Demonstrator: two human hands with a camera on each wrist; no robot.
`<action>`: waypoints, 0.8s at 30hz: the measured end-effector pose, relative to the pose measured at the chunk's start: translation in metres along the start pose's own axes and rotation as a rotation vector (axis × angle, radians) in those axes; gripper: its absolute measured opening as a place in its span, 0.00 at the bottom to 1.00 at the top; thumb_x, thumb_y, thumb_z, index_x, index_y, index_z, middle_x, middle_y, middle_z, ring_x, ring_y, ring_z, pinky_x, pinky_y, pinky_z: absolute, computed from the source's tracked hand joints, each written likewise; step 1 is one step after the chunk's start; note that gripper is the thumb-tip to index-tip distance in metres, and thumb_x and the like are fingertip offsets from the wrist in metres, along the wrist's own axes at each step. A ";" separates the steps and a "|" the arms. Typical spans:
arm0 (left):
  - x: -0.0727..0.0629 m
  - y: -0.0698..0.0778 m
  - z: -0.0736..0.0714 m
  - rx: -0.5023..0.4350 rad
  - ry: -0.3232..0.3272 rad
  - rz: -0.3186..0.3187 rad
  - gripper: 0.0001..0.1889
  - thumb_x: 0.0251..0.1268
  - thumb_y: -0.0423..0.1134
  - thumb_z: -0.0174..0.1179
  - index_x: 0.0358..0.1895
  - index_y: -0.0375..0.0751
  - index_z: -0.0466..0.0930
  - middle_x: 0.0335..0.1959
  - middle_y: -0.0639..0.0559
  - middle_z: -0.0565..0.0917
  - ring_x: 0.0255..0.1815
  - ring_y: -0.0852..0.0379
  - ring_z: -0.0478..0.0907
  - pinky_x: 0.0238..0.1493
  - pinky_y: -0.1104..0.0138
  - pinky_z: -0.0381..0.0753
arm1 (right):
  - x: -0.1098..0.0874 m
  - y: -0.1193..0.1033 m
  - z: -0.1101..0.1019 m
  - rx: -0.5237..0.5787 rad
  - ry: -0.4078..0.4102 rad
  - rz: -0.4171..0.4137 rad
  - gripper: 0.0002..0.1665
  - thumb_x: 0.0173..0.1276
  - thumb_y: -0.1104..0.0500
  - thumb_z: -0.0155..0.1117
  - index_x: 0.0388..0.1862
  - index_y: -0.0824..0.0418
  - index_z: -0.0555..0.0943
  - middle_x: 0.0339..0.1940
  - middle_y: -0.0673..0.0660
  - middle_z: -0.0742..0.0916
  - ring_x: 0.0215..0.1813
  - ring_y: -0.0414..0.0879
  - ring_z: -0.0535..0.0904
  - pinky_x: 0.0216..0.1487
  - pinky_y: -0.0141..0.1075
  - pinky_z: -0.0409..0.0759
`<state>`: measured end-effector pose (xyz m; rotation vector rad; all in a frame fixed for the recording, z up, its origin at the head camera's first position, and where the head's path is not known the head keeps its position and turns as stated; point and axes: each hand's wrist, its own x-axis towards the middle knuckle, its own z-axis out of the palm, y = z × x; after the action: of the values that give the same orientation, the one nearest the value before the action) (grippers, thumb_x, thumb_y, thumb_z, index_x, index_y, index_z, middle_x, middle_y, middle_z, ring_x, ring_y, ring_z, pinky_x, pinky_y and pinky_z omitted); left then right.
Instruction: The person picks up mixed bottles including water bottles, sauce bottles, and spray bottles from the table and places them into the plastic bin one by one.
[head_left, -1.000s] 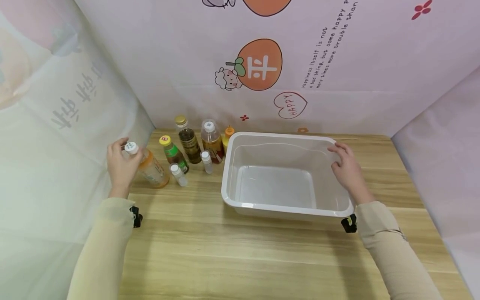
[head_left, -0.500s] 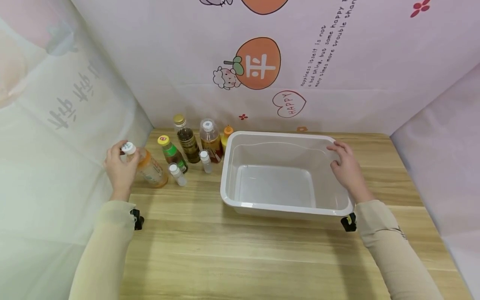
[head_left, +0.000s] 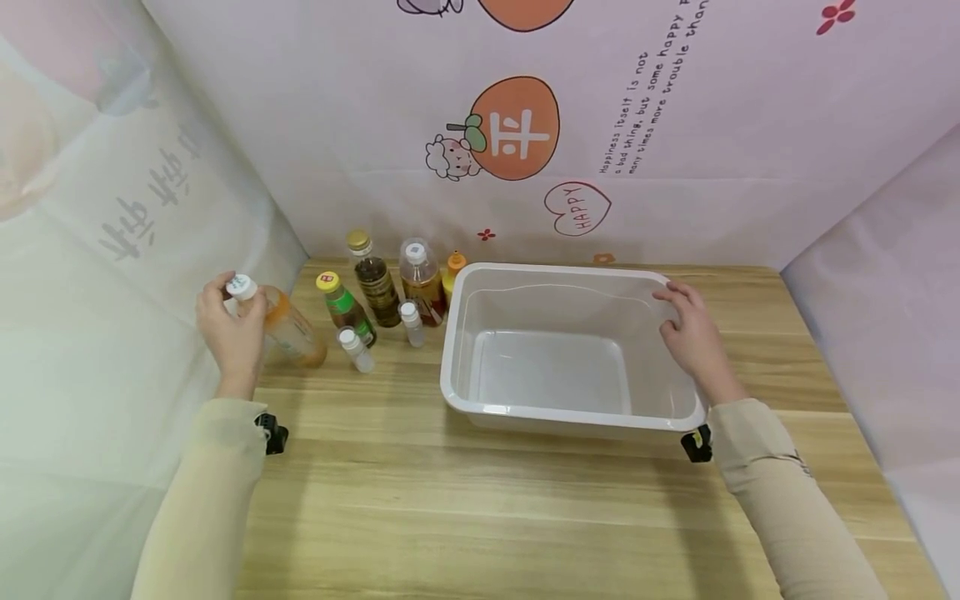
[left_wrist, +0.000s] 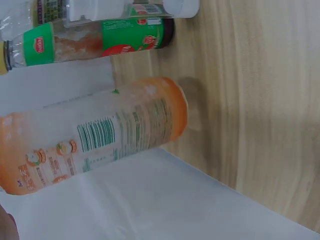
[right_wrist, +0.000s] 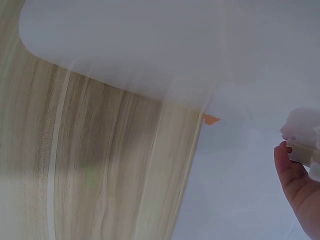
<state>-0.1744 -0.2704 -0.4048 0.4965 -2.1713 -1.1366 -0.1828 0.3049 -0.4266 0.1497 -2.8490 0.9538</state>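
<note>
At the table's left end, my left hand (head_left: 234, 333) grips a clear plastic drink bottle (head_left: 292, 335) by its neck, just under the white cap. Orange bands ring the bottle, and a barcode shows on its side in the left wrist view. It overlaps the table and the white left wall there. My right hand (head_left: 693, 337) holds the right rim of a large off-white plastic tub (head_left: 573, 416), with nothing inside it. In the right wrist view, fingers (right_wrist: 294, 186) of that hand reach the rim's edge, under the tub's pale wall (right_wrist: 115, 40).
Between bottle and tub stand a yellow-capped bottle with green labels (head_left: 349, 312), a gold-capped dark bottle (head_left: 378, 292), a white-capped bottle (head_left: 424, 287) and an orange-tipped squeeze bottle (head_left: 454, 268). Two small white-capped bottles (head_left: 356, 350) stand in front. Printed sheeting (head_left: 360, 125) walls the table.
My left hand has moved left with the orange-banded bottle, which now stands farther from the other bottles and has turned slightly. The right hand and the tub stay in place.
</note>
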 end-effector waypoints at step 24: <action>0.004 0.088 0.021 -0.218 0.128 0.315 0.21 0.57 0.37 0.63 0.54 0.36 0.75 0.41 0.71 0.65 0.47 0.75 0.62 0.55 0.73 0.62 | 0.000 0.001 0.001 0.034 0.023 0.000 0.28 0.57 0.75 0.46 0.59 0.74 0.71 0.68 0.73 0.66 0.68 0.73 0.60 0.66 0.65 0.60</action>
<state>-0.1949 -0.2113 -0.3393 0.1212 -1.9046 -1.1146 -0.1827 0.3051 -0.4276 0.1406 -2.8129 0.9983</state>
